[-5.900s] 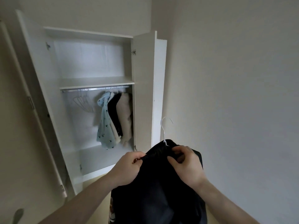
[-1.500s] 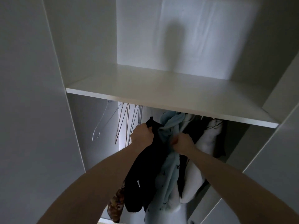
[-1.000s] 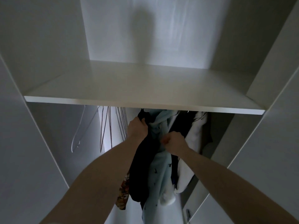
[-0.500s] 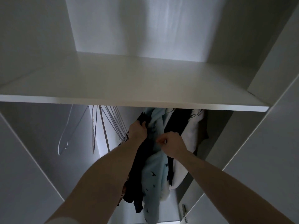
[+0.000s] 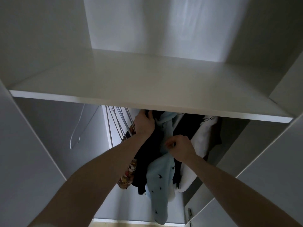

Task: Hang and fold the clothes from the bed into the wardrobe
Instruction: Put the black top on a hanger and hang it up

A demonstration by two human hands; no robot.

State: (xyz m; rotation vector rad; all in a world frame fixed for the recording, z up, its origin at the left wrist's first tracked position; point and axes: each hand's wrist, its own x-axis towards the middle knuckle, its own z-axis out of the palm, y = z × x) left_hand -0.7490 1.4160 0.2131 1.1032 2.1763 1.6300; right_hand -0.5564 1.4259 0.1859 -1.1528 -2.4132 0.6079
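Inside the white wardrobe, a black garment (image 5: 148, 154) with a printed patch hangs under the shelf (image 5: 147, 89). My left hand (image 5: 144, 123) grips its top just below the shelf edge; the rail and hanger hook are hidden there. My right hand (image 5: 178, 147) is curled and pinches fabric where the black garment meets the light blue patterned garment (image 5: 159, 181). Right of these hang another dark garment (image 5: 190, 126) and a white one (image 5: 205, 136).
Several empty wire hangers (image 5: 118, 123) hang left of my left hand, and one white hanger (image 5: 78, 133) further left. The wardrobe side panels (image 5: 24, 161) stand close on both sides. The wardrobe floor (image 5: 114, 207) shows below the clothes.
I carried the black garment on its hanger from outside into the wardrobe. Over the last second my left hand rose to the shelf's underside and the view tilted slightly.
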